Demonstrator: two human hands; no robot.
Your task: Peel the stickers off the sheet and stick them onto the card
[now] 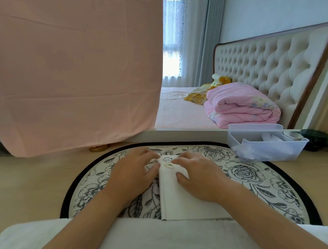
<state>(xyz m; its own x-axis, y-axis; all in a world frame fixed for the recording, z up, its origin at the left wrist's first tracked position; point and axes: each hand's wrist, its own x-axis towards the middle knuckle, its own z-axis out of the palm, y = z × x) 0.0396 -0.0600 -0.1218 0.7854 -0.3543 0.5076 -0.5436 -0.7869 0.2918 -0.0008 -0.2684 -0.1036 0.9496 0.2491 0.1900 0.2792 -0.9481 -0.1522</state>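
Two stickers point(168, 166) on white card point(175, 199), right hand point(200, 173) flat beside them, left hand point(134, 173) grip unclear, prints unreadable

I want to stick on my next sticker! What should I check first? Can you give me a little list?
1. White card lying flat on the flowered mat: ok.
2. Left hand touching the card's left edge near its far end: ok.
3. Right hand resting on the card: ok.
4. Stickers at the card's far end pressed down smooth: cannot tell, too small.
5. Bare room on the card for more: ok, the near part is blank.
6. Sticker sheet within reach: cannot tell, none shows clearly.
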